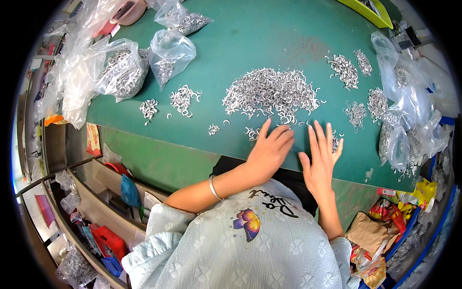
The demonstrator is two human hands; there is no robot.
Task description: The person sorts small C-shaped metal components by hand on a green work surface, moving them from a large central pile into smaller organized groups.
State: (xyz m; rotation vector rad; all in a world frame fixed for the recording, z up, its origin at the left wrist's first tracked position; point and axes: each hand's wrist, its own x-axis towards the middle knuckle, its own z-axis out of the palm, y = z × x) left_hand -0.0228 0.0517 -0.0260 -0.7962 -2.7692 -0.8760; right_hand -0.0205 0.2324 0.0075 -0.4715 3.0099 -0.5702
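Observation:
A wide heap of small silvery C-shaped metal pieces (269, 91) lies on the green table mat (216, 53). My left hand (270, 151) rests at the near edge of the heap, palm down, its fingers apart and the index finger pointing at loose pieces. Beside it on the right, my right hand (320, 156) is spread over the mat with fingers stretched out. A few pieces (335, 139) show between and beside its fingers. A small cluster (251, 134) sits just left of my left fingertips. Nothing can be seen held in either hand.
Smaller piles (184, 100) lie to the left, others (344, 71) to the right. Clear plastic bags of metal pieces (126, 70) stand at the far left; more bags (409, 130) line the right edge. A yellow-green tray (368, 12) is at the back right. Open drawers (106, 192) jut out at left.

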